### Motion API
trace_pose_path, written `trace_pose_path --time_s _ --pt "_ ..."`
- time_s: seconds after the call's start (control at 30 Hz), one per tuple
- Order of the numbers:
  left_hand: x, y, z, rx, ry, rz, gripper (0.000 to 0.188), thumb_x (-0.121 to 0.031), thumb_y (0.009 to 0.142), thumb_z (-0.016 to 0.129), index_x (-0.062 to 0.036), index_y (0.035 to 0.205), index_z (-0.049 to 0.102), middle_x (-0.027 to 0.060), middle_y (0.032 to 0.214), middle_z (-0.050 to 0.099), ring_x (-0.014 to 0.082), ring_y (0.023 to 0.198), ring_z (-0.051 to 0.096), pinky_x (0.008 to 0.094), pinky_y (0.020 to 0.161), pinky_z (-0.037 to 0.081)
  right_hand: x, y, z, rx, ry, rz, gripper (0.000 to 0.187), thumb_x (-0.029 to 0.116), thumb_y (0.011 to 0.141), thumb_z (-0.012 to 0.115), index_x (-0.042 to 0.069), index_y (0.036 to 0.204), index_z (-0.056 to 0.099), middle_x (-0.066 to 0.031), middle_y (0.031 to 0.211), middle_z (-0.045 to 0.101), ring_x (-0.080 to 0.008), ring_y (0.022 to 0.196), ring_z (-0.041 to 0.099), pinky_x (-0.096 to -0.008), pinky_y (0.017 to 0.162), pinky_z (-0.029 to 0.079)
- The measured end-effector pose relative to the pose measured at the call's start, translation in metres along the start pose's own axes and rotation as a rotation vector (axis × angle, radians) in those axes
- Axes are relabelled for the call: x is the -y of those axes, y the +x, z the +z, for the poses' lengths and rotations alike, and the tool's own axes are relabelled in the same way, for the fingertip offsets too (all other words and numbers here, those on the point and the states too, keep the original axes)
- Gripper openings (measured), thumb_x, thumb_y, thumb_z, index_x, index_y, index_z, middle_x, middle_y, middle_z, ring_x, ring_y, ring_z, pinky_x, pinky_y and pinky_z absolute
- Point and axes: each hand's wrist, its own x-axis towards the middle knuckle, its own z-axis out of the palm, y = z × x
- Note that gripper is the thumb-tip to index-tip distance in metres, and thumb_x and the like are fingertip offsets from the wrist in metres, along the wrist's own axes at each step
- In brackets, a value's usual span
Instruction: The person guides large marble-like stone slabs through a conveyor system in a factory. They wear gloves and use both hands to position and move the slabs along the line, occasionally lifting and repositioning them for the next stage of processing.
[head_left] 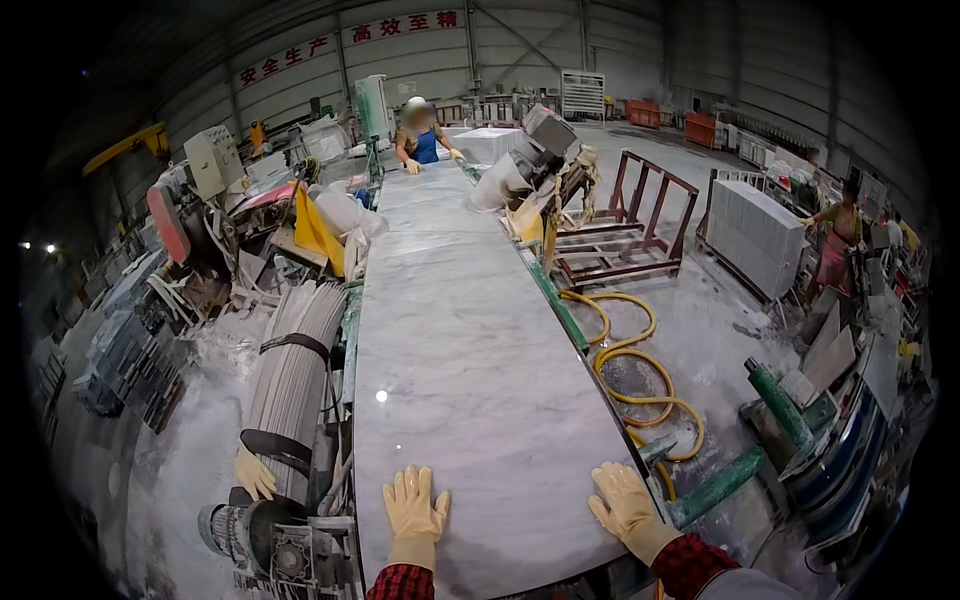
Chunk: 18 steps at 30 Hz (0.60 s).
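A long grey-white marble slab (pixel 460 330), wet and glossy, stretches away from me along a machine bed. My left hand (pixel 414 505), in a cream rubber glove, lies flat near the slab's close left part with fingers spread. Toward the close right edge, my right hand (pixel 628 503) wears the same kind of glove and also rests flat, fingers stretched out. Neither hand holds anything. At the slab's far end stands a co-worker (pixel 420 138) in a white helmet and blue apron, gloved hands at the slab.
Left of the slab are a strapped ribbed bundle (pixel 292 375), a motor (pixel 235 530) and a loose cream glove (pixel 255 472). To the right lie a yellow hose (pixel 650 365), a dark red metal rack (pixel 625 225) and green rollers (pixel 718 487). Another person (pixel 838 235) stands far right beside stacked slabs (pixel 752 235).
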Motion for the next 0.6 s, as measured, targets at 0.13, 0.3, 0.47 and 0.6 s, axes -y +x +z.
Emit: trace_pose_path --time_s 0.13,0.3,0.47,0.6 --pt "-0.003 -0.001 0.007 -0.087 -0.013 0.011 0.068 -0.052 0.104 0.060 -0.0171 0.160 0.049 0.0153 0.169 0.045 0.0375 0.158 0.036 0.0593 0.131 0.021 0.007 0.009 -0.016 -0.064 0.031 -0.023 0.049 0.021 0.087 0.078 0.005 0.132 0.066 -0.0220 0.136 0.066 -0.0437 0.122 0.061 -0.0528 0.108 0.049" --pt "-0.006 0.000 0.004 -0.060 -0.020 0.012 0.068 -0.053 0.104 0.059 -0.0165 0.161 0.048 0.0140 0.171 0.043 0.0365 0.159 0.035 0.0600 0.131 0.022 0.003 0.009 -0.014 -0.080 0.055 -0.023 0.045 0.019 0.086 0.077 0.004 0.128 0.066 -0.0200 0.128 0.067 -0.0433 0.117 0.062 -0.0522 0.106 0.050" --pt "-0.009 -0.002 -0.006 -0.030 -0.023 0.011 0.068 -0.052 0.105 0.058 -0.0165 0.162 0.047 0.0142 0.172 0.042 0.0362 0.160 0.034 0.0597 0.132 0.020 0.006 0.007 -0.013 -0.111 0.027 -0.034 0.042 0.018 0.086 0.076 0.005 0.125 0.067 -0.0185 0.127 0.067 -0.0420 0.117 0.062 -0.0520 0.106 0.050" --pt "-0.006 -0.003 0.000 -0.049 -0.042 0.009 0.068 -0.050 0.105 0.059 -0.0159 0.162 0.046 0.0156 0.171 0.042 0.0381 0.160 0.034 0.0600 0.132 0.020 0.003 0.005 -0.009 -0.124 0.039 -0.031 0.041 0.017 0.086 0.076 0.005 0.124 0.068 -0.0186 0.126 0.067 -0.0416 0.117 0.062 -0.0516 0.106 0.050"
